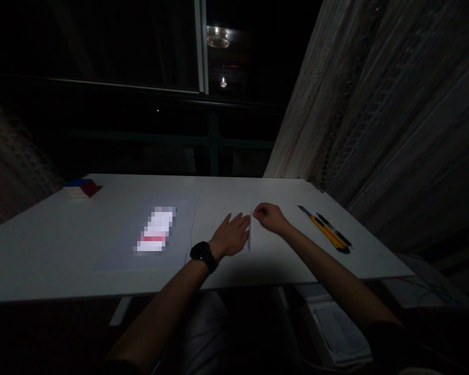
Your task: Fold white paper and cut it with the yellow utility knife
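- White worktop (219,190) in dimness, curtain (316,94) rightward.
- Left hand (230,235): fingers spread at paper (251,237).
- Right hand (272,216): fingers curled; cannot tell whether gripping.

Coarse blocks blur the phone screen (156,229), the view's edges cut off the table (31,260) and curtain (367,130), and dimness obscures whether the right hand (272,217) pinches the thin paper (250,237).
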Tool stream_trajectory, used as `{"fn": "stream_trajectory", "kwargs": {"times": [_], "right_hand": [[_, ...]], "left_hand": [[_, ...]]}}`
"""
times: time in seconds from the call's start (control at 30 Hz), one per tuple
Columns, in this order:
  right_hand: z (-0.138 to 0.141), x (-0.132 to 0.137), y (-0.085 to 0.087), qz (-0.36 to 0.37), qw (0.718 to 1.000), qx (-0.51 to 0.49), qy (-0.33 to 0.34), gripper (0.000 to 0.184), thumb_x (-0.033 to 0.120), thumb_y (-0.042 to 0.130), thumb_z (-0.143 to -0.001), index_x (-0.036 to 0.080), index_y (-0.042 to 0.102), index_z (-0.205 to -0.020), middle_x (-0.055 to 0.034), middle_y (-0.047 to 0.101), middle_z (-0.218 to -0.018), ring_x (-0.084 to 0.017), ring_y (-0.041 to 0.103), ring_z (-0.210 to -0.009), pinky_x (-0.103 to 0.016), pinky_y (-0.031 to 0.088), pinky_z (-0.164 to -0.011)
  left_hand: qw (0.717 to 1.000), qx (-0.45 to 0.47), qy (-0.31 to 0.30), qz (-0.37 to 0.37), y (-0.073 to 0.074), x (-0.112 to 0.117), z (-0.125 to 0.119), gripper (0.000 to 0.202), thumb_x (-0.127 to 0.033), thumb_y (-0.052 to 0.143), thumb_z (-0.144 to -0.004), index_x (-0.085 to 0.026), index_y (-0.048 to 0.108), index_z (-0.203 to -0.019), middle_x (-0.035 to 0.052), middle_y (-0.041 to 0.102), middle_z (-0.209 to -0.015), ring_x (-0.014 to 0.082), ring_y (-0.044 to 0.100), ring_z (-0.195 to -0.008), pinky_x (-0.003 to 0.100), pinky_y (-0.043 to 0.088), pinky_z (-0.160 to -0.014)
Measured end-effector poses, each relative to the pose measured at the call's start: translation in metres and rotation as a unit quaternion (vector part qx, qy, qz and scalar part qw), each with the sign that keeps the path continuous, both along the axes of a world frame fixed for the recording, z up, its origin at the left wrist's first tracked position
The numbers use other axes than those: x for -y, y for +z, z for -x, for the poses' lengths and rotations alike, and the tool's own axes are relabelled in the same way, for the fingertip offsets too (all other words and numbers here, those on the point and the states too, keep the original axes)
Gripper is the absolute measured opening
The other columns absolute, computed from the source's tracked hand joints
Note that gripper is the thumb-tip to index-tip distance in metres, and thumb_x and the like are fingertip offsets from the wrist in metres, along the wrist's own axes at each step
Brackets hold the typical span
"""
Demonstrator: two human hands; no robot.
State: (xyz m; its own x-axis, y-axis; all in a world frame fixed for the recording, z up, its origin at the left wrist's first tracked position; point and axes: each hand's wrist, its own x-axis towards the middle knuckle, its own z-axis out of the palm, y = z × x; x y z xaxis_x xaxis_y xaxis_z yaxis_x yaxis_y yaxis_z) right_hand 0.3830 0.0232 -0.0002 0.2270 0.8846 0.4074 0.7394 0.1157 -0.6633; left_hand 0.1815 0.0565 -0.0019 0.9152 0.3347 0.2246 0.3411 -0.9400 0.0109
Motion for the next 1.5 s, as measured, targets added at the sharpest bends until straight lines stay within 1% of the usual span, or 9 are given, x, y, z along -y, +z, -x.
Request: {"fn": "stream_trajectory", "kwargs": {"times": [0.23,0.53,0.67,0.77,0.87,1.0,1.17,1.33,1.5], "right_hand": [[0.021,0.018,0.003,0.006,0.981,0.192,-0.01,0.021,0.013,0.049,-0.08,0.015,0.068,-0.089,-0.0087,0.068,-0.091,-0.018,0.062,-0.087,-0.03,0.046,-0.084],[0.046,0.066,-0.002,-0.055,0.975,0.216,-0.006,0.038,0.02,0.037,-0.089,0.009,0.054,-0.122,-0.0161,0.059,-0.122,-0.022,0.053,-0.114,-0.041,0.041,-0.1],[0.065,0.069,0.012,-0.093,0.958,0.251,0.099,0.039,0.023,0.036,-0.091,0.015,0.052,-0.126,-0.0113,0.048,-0.136,-0.022,0.037,-0.13,-0.045,0.034,-0.105],[0.07,0.069,0.019,-0.061,0.948,0.28,0.135,0.037,0.027,0.037,-0.092,0.019,0.054,-0.124,-0.0075,0.056,-0.129,-0.023,0.038,-0.129,-0.045,0.035,-0.104],[0.064,0.076,0.02,-0.037,0.946,0.308,0.093,0.032,0.028,0.038,-0.093,0.017,0.063,-0.109,-0.008,0.067,-0.111,-0.023,0.046,-0.121,-0.044,0.035,-0.101],[0.053,0.09,0.024,-0.014,0.938,0.347,0.018,0.034,0.032,0.041,-0.092,0.016,0.07,-0.083,-0.0089,0.071,-0.087,-0.024,0.054,-0.106,-0.042,0.032,-0.099],[0.052,0.084,0.039,0.091,0.913,0.398,0.013,0.037,0.033,0.039,-0.092,0.016,0.07,-0.08,-0.0106,0.07,-0.082,-0.022,0.059,-0.089,-0.037,0.038,-0.085],[0.055,0.058,0.035,0.117,0.906,0.405,0.045,0.036,0.032,0.037,-0.092,0.014,0.061,-0.112,-0.0131,0.063,-0.115,-0.026,0.053,-0.107,-0.038,0.04,-0.088],[0.049,0.049,0.014,0.137,0.91,0.385,0.074,0.049,0.038,0.028,-0.095,0.016,0.041,-0.137,-0.009,0.043,-0.141,-0.03,0.033,-0.132,-0.048,0.03,-0.103]], "left_hand": [[1.0,-0.024,-0.004,-0.015,0.0,-0.001,0.0,0.059,-0.03,0.033,-0.089,-0.011,0.022,-0.143,0.0135,0.024,-0.15,0.0287,0.019,-0.138,0.052,0.014,-0.11],[1.0,0.004,0.016,-0.009,0.0,0.003,-0.001,0.053,-0.029,0.024,-0.093,-0.01,0.027,-0.141,0.0125,0.031,-0.147,0.0246,0.023,-0.137,0.049,0.016,-0.111],[1.0,0.002,0.015,-0.017,-0.001,0.003,-0.002,0.05,-0.029,0.032,-0.09,-0.011,0.037,-0.137,0.0133,0.037,-0.144,0.0239,0.026,-0.136,0.045,0.016,-0.112],[1.0,-0.017,0.013,-0.02,0.001,0.002,0.002,0.051,-0.032,0.04,-0.087,-0.01,0.043,-0.133,0.0144,0.039,-0.143,0.0265,0.027,-0.136,0.044,0.017,-0.112],[0.999,-0.001,0.039,-0.005,0.002,0.002,0.009,0.051,-0.033,0.028,-0.093,-0.007,0.038,-0.136,0.0151,0.037,-0.144,0.0251,0.028,-0.135,0.043,0.02,-0.111],[0.999,0.015,0.035,0.004,-0.003,0.004,0.017,0.053,-0.039,0.02,-0.095,-0.013,0.035,-0.139,0.0093,0.033,-0.146,0.024,0.025,-0.137,0.046,0.018,-0.111],[0.999,0.015,0.041,-0.003,-0.008,0.005,0.019,0.055,-0.043,0.019,-0.095,-0.014,0.033,-0.14,0.0084,0.031,-0.147,0.0243,0.022,-0.138,0.047,0.015,-0.112],[0.998,0.028,0.052,-0.019,-0.01,0.005,0.017,0.058,-0.043,0.021,-0.095,-0.008,0.031,-0.14,0.0141,0.029,-0.147,0.0247,0.022,-0.138,0.047,0.016,-0.111],[0.997,0.032,0.07,-0.019,-0.01,0.006,0.018,0.061,-0.044,0.023,-0.094,-0.003,0.03,-0.139,0.0191,0.03,-0.146,0.0259,0.021,-0.138,0.047,0.017,-0.111]]}}
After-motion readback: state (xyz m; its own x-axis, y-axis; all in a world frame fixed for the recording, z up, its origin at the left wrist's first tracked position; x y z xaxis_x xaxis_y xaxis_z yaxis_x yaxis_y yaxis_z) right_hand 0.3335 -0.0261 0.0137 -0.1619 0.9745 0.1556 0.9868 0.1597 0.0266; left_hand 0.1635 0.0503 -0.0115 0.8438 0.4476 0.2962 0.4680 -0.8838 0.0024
